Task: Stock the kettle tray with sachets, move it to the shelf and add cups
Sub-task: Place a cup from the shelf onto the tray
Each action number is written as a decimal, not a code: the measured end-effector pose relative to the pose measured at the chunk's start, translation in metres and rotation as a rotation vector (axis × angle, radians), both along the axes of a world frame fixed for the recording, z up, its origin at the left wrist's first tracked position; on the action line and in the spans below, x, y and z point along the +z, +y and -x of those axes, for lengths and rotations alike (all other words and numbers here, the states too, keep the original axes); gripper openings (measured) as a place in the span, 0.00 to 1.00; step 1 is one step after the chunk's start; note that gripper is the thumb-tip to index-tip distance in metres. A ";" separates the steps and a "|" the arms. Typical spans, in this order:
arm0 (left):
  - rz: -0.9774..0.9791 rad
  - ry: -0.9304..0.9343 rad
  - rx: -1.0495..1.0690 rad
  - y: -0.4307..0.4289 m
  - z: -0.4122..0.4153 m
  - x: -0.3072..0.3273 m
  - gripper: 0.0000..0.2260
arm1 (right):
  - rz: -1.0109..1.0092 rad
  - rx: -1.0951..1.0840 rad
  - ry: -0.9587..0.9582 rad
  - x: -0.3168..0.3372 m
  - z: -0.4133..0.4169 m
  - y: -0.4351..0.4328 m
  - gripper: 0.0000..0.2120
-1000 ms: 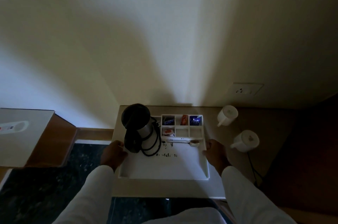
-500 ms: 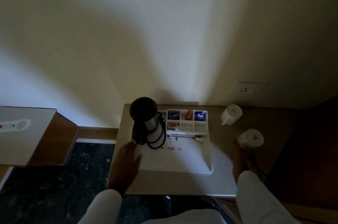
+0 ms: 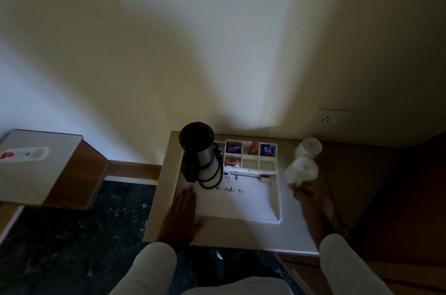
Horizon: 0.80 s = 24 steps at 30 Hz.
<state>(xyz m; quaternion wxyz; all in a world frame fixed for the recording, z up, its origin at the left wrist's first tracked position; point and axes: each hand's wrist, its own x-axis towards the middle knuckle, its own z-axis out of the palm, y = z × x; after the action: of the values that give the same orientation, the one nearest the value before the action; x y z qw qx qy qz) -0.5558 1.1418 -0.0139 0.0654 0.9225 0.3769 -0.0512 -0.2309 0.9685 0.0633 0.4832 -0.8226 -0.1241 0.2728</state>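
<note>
The person wears long, loose white sleeves reaching to both wrists, the left hand (image 3: 181, 216) and right hand (image 3: 311, 198) bare, with matching white cloth at six o'clock.

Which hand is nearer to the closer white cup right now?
The right. The right hand is just below the nearer cup, its fingers at the cup's handle, blurred. The left hand lies flat on the tray's left edge, far across from the cup.

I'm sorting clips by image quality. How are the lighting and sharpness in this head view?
Head view: dim overall, with one pale light patch on the wall down to the tray; the right side sinks into shadow; the near cup and right hand are motion-blurred; the kettle stays fairly sharp.
</note>
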 end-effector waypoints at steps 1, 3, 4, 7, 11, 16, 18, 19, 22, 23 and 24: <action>0.033 0.020 0.014 0.000 -0.002 0.002 0.39 | -0.013 0.082 -0.034 0.004 0.016 0.005 0.08; 0.068 0.066 0.026 -0.002 -0.004 0.005 0.39 | -0.042 0.192 -0.054 0.011 0.053 0.019 0.08; 0.080 0.086 0.022 -0.002 -0.004 0.006 0.39 | -0.051 0.236 -0.030 0.015 0.070 0.027 0.09; 0.108 0.130 0.011 -0.002 -0.003 0.010 0.40 | -0.008 0.366 0.000 0.005 0.104 0.043 0.09; 0.129 0.170 -0.011 -0.001 -0.003 0.012 0.41 | 0.057 0.399 -0.033 -0.012 0.122 0.052 0.08; 0.156 0.174 -0.004 -0.001 -0.002 0.010 0.41 | 0.097 0.448 -0.064 -0.017 0.124 0.058 0.07; 0.143 0.160 -0.002 -0.001 -0.002 0.008 0.41 | 0.094 0.461 -0.060 -0.022 0.123 0.062 0.09; 0.135 0.158 -0.005 -0.001 -0.002 0.008 0.41 | 0.088 0.468 -0.057 -0.023 0.124 0.064 0.09; 0.129 0.149 -0.018 -0.001 -0.001 0.008 0.41 | 0.085 0.487 -0.052 -0.025 0.127 0.065 0.11; 0.120 0.142 -0.023 -0.001 -0.002 0.007 0.41 | 0.076 0.475 -0.046 -0.025 0.127 0.063 0.11; 0.113 0.135 -0.022 -0.001 -0.001 0.007 0.41 | 0.051 0.444 -0.037 -0.024 0.127 0.060 0.12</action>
<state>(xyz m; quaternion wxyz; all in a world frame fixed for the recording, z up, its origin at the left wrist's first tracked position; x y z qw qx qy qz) -0.5548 1.1404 -0.0073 0.0911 0.9159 0.3668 -0.1351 -0.3577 1.0287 0.0395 0.3878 -0.7920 -0.3039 0.3606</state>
